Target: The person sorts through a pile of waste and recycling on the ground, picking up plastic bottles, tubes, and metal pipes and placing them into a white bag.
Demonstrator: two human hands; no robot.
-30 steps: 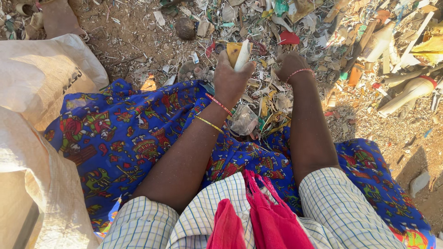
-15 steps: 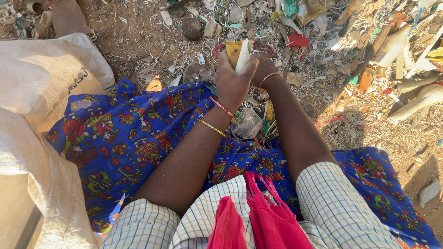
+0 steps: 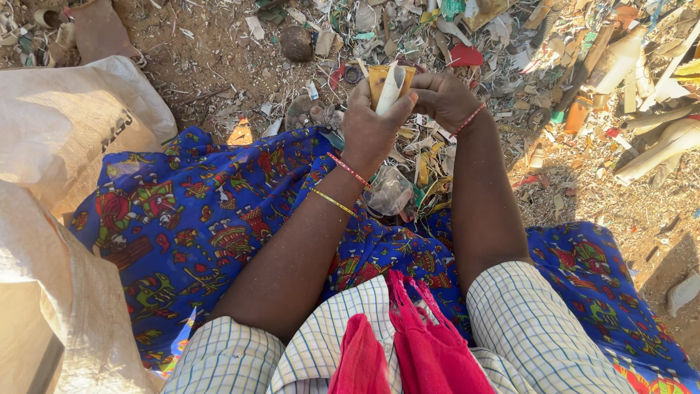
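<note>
My left hand (image 3: 372,120) grips a white plastic scrap (image 3: 390,87) standing upright, with a yellow scrap (image 3: 379,75) pressed behind it. Thin bangles ring that wrist. My right hand (image 3: 441,95) has come right beside the left and touches the same bundle from the right; a red thread circles its wrist. Both hands hover over a heap of mixed plastic scraps (image 3: 415,157) lying at the edge of the blue patterned cloth (image 3: 189,219) across my lap.
A large beige woven sack (image 3: 65,138) fills the left side. Dusty ground ahead is littered with plastic debris, including pale tubes (image 3: 660,149), an orange piece (image 3: 576,115) and a red scrap (image 3: 467,56). A red cloth (image 3: 415,343) hangs at my chest.
My right hand moved left from the scrap pile and joined the left hand at the white and yellow pieces. The left hand kept holding them, staying nearly in place.
</note>
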